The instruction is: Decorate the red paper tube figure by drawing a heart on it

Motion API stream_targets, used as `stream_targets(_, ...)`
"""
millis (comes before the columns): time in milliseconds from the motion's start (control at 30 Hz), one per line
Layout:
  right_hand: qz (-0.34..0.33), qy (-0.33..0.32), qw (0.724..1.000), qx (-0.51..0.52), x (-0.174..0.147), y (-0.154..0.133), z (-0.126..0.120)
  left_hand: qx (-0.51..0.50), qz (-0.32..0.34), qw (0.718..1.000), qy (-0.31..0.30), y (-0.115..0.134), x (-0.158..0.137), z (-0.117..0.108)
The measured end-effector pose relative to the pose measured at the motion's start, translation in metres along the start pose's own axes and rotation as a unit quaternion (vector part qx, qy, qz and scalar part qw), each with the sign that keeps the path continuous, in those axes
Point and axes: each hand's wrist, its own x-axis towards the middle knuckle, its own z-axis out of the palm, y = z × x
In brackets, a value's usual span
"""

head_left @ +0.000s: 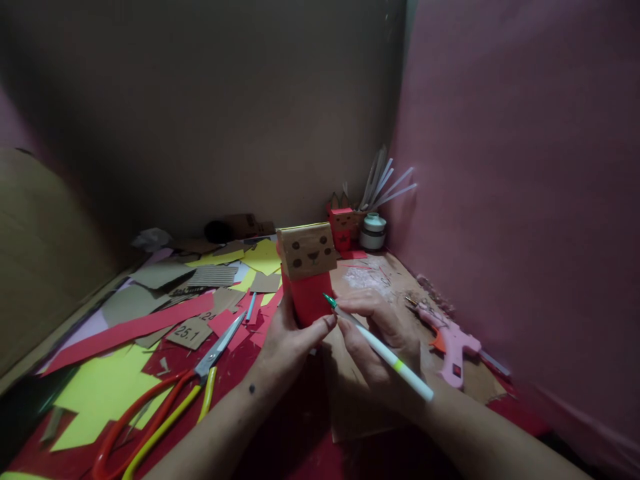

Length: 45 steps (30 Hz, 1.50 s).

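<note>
My left hand (295,340) is wrapped round the lower part of a small box figure (311,293), holding it upright. Its head is brown cardboard with a drawn face of dark round spots and a nose; its body is covered in red paper. A white pen (385,353) with a green tip and a yellow-green band sits pinched in my right hand (380,333). The green tip is close to the red body's right side; whether it touches, I cannot tell. A sheet of brown cardboard (355,407) lies under my right hand.
Scissors (200,380) with red and yellow handles lie at left among yellow paper (107,387), red strips and cardboard scraps. At right is a pink glue gun (453,343). Behind stand another red figure (341,227), a small jar (373,232) and white sticks (395,187). Walls close the back and right.
</note>
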Motion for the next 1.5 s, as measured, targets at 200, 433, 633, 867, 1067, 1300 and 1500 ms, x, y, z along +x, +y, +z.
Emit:
stream_targets(200,0.006,0.000,1.000,-0.026,-0.0010,0.0027,-0.0014,-0.006,0.017,1.000,-0.005,0.0004,0.0016,0.0011)
stream_targets(433,0.024,-0.005,0.999,-0.033,-0.0029,0.0024,0.0000,-0.006,0.020,1.000,-0.002,0.0014,-0.0003,0.0030)
stream_targets(633,0.029,0.004,0.999,-0.042,-0.0052,0.0016,0.0007,0.008,0.031,0.999,0.014,0.0011,-0.0025,0.0025)
stream_targets(867,0.022,0.015,0.998,-0.059,-0.0020,-0.0024,-0.0012,0.048,0.036,0.998,0.018,0.0020,-0.0041,0.0031)
stream_targets(1067,0.009,0.021,0.998,-0.050,-0.0023,-0.0019,0.0003,0.046,0.031,0.998,0.021,0.0016,-0.0051,0.0032)
stream_targets(1300,0.006,0.015,1.000,-0.021,-0.0063,0.0018,0.0029,0.058,0.038,0.997,0.026,0.0048,-0.0041,0.0053)
stream_targets(1500,-0.004,0.006,1.000,-0.017,-0.0056,0.0021,0.0049,0.036,0.045,0.998,0.025,0.0032,-0.0038,0.0063)
